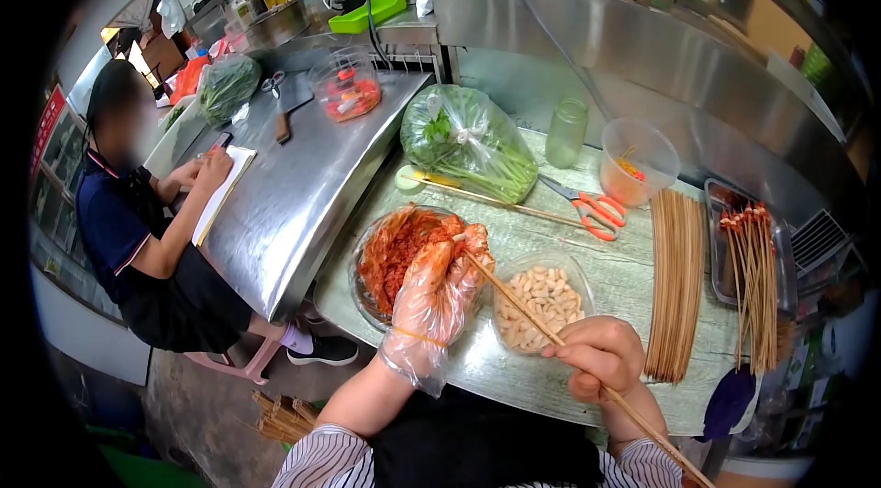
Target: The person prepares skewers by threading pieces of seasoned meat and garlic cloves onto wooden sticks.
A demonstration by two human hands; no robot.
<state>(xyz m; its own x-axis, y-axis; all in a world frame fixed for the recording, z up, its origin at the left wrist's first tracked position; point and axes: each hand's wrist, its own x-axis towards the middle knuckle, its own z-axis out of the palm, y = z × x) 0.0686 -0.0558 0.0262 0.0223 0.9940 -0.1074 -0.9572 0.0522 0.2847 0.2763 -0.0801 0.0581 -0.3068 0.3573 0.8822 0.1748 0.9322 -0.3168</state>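
Two hands (601, 358), one glove (431, 302), one held skewer (514, 299)

No text, brand or number can be read with certainty here. At the far left edge there is a red sign (48, 128), standing above a glass-fronted cabinet (57, 178); it carries pale marks which look like written characters, placed one under another, but they are too small and too blurred to be read. On the metal counter (321, 167), in front of the seated person (110, 203), lies a white paper pad (223, 194); whether its page has writing, I cannot tell.
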